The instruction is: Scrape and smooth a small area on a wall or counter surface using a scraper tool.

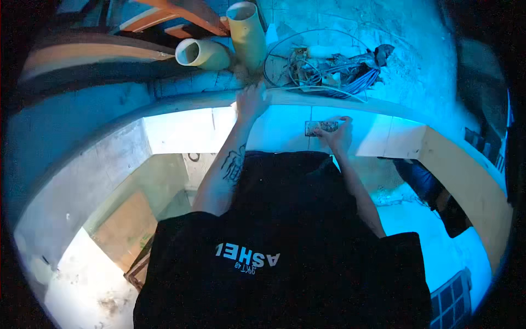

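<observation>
A long white panel (279, 129) with thin vertical seams runs across in front of me, under a ledge. My left hand (252, 103) lies over the ledge's top edge, its fingers pointing away and hard to make out. Toward the right, my right hand (338, 136) pinches the right end of a small rectangular piece (314, 128) with a mottled grey and brown face. Its thumb crosses the front of the piece, and the fingers sit at its upper right corner. The piece is against the panel, over a seam; I cannot tell what kind of thing it is.
Beyond the ledge (192, 102) stand two pale tubes (247, 38), beside wooden beams (145, 21). A heap of cables and debris (339, 71) lies on the floor to their right. Below left leans a brown board (126, 225); a dark bundle (419, 178) is at right.
</observation>
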